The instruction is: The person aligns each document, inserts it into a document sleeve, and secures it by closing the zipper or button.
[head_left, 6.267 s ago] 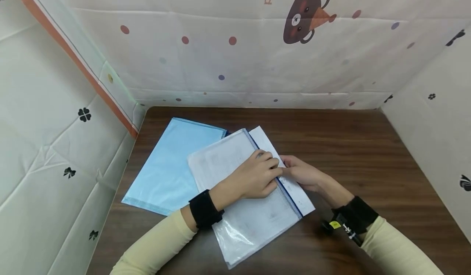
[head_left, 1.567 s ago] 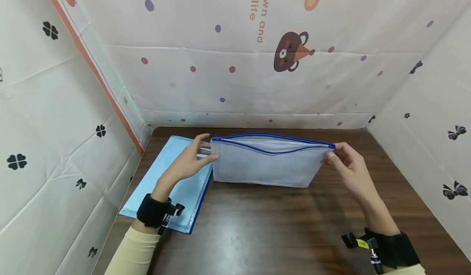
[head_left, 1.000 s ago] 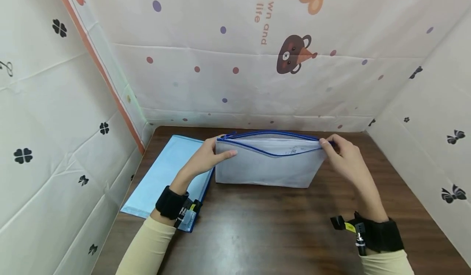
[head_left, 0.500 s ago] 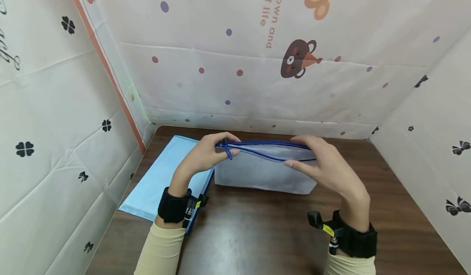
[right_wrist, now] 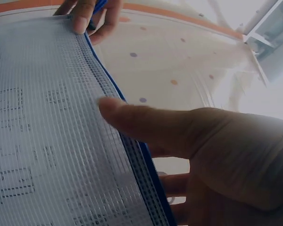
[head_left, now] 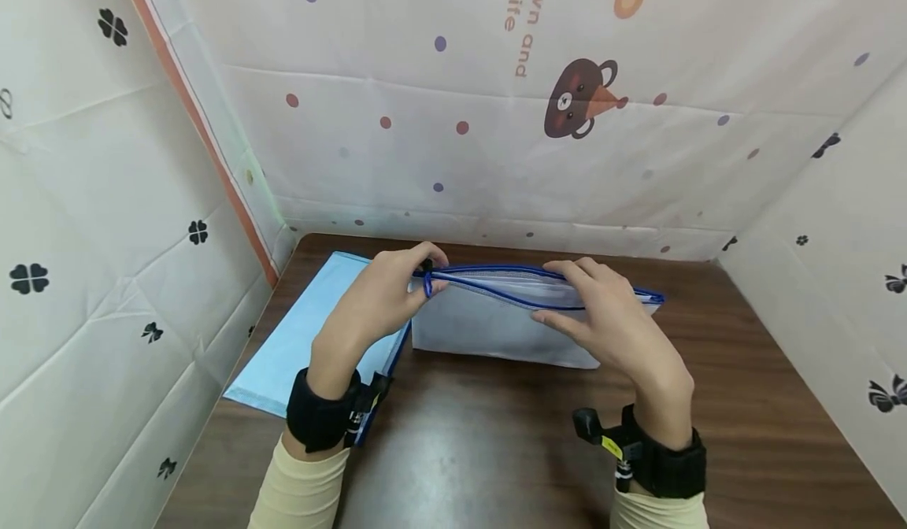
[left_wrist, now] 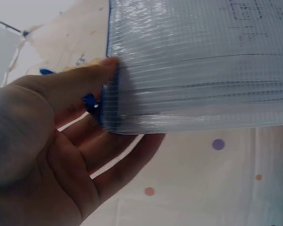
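Mesh zip pouch (head_left: 496,328), upright at bench (head_left: 496,450) centre: I am pinching its nine-o'clock corner with my left hand (head_left: 379,305), gripping the top edge with my right hand (head_left: 602,324), keeping it taut so the zipper would run cleanly.

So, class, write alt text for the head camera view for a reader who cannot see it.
Two hands hold a translucent zip pouch upright on a brown table: the left hand pinches the blue zip end, the right hand grips the top edge. A light blue folder lies flat at left.
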Tool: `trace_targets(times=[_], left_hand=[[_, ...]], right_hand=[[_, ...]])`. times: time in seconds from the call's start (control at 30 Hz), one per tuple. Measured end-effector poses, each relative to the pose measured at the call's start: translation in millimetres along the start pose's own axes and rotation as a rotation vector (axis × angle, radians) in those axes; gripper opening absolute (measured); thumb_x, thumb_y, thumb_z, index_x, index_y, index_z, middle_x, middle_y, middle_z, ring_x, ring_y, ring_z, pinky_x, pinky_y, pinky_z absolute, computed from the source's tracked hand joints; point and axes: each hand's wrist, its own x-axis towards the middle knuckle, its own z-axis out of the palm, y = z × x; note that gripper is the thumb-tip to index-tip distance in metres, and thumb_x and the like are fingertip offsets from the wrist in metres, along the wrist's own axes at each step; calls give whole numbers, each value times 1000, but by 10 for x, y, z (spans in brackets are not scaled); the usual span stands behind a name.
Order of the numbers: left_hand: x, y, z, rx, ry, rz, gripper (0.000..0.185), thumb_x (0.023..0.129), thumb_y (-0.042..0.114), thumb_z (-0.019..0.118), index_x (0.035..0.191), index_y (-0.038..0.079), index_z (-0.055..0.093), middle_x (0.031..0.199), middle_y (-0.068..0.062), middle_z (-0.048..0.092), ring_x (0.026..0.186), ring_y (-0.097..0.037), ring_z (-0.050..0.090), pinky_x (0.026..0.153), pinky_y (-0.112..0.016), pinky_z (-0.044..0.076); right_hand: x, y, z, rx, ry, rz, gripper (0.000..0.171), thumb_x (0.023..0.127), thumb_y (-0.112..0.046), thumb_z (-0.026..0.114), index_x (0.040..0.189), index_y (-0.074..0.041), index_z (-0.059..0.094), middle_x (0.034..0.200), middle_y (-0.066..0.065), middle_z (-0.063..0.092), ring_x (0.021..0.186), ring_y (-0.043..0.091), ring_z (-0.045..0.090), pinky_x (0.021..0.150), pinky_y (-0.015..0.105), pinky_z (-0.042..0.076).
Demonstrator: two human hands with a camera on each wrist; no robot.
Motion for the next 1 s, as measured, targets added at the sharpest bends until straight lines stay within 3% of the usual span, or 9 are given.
trace_targets(times=[0.13, 0.27, 0.4, 0.6, 0.83, 1.0], left_hand=[[-24, 24, -51, 37, 17, 6, 21, 102, 17, 73, 122, 11, 69, 109, -2, 75, 92, -16, 68, 83, -37, 58], [-72, 38, -88, 80, 61, -17, 19, 102, 17, 74, 120, 12, 71, 107, 0, 74, 93, -17, 68, 82, -37, 58], [-135, 64, -128, 142, 147, -24, 15, 100, 20, 76, 114, 14, 73, 104, 1, 74, 89, -17, 69, 74, -37, 57], [-177, 78, -164, 189, 304, 10, 9, 101, 16, 75, 110, 13, 73, 105, -2, 71, 81, -18, 68, 64, -35, 54], [-159, 176, -122, -32, 331, 69, 3, 103, 12, 70, 106, 10, 70, 98, 0, 63, 80, -13, 57, 70, -32, 50], [-163, 207, -144, -175, 363, -22, 12, 103, 19, 73, 103, 11, 65, 87, -1, 60, 73, -17, 53, 68, -34, 46]], right_hand=[[28, -7, 53, -9, 27, -18, 52, 97, -32, 80, 139, -7, 62, 134, 16, 63, 126, 41, 58, 106, 66, 43], [48, -4, 107, 2, 41, -61, 26, 99, -23, 78, 117, -10, 65, 111, 7, 67, 99, 29, 64, 85, 50, 53], [64, 5, 119, -12, 56, -115, 14, 101, -15, 75, 105, -13, 62, 93, 0, 63, 80, 18, 57, 73, 41, 49], [68, 17, 94, -14, 52, -137, 14, 101, -8, 73, 100, -14, 61, 84, -5, 60, 68, 12, 52, 65, 36, 46], [36, 41, 48, -22, 30, -146, 15, 101, -9, 73, 98, -15, 59, 81, -7, 57, 65, 11, 49, 61, 33, 43], [11, 53, 19, -10, 24, -148, 14, 102, -10, 72, 99, -15, 60, 79, -6, 58, 65, 10, 49, 61, 31, 43]])
